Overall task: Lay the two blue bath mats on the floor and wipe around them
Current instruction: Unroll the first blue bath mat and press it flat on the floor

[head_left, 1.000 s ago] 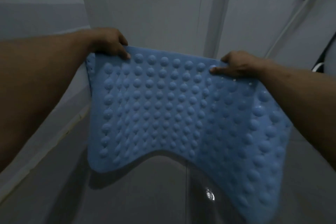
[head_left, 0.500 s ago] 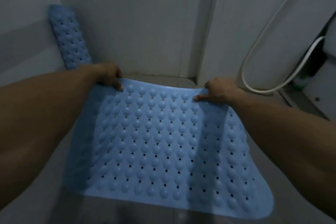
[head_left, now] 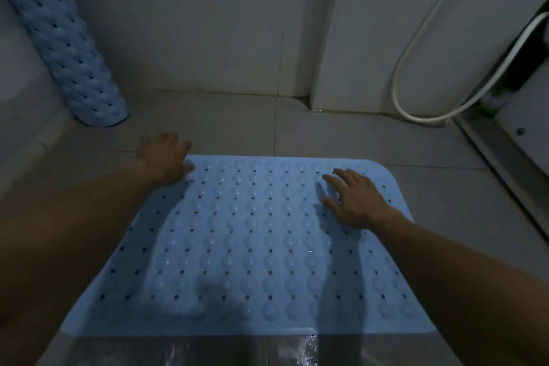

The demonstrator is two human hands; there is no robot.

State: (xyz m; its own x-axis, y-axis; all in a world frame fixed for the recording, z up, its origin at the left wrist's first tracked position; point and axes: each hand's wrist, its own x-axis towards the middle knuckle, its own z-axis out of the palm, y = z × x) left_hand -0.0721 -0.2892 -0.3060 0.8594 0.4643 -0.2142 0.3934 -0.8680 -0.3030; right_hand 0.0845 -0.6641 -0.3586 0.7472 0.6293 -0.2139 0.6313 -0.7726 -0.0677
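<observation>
Bath mat (head_left: 252,246) flat on tiles, bumpy, perforated; both hands open on it.

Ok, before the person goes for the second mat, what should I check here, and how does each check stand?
1. Flat blue studded rubber bath mat lies on the grey tiled floor: ok.
2. Left hand open at the far left corner: ok.
3. Right hand open on the mat, no grip: ok.
4. Rolled blue studded mat leans in the left corner, not yet laid: not ok.
5. Floor wiped: cannot tell.
</observation>
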